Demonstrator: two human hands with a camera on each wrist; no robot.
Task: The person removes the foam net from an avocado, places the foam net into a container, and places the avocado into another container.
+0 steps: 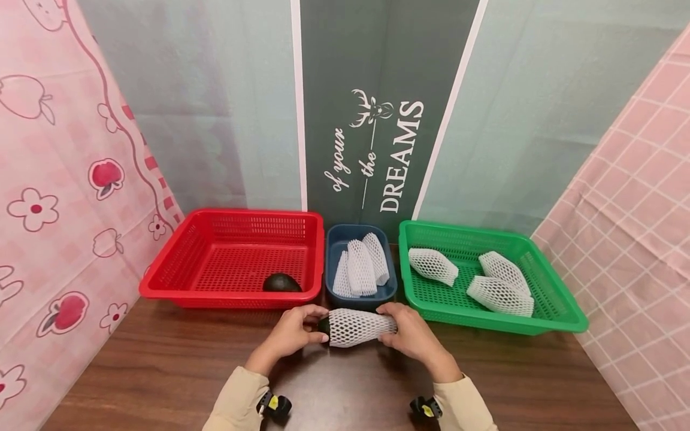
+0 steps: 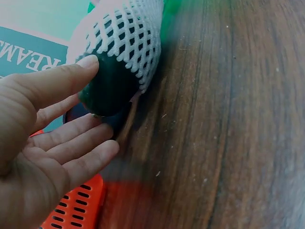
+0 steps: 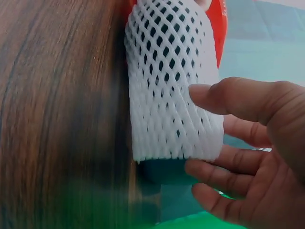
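Note:
Above the wooden table, between both hands, lies an avocado in a white foam net sleeve. Its dark end sticks out of the sleeve on the left. My left hand pinches that bare end, with the thumb on top in the left wrist view and the other fingers partly extended. At the opposite end, my right hand pinches the net between thumb and fingers. The right wrist view shows this end of the sleeve hanging loose. Another avocado, without a net, sits in the red basket.
Behind the hands stands a small blue basket with several flattened foam nets. The green basket at right holds bulging foam-net bundles. Patterned cloths hang behind and at both sides of the wooden table.

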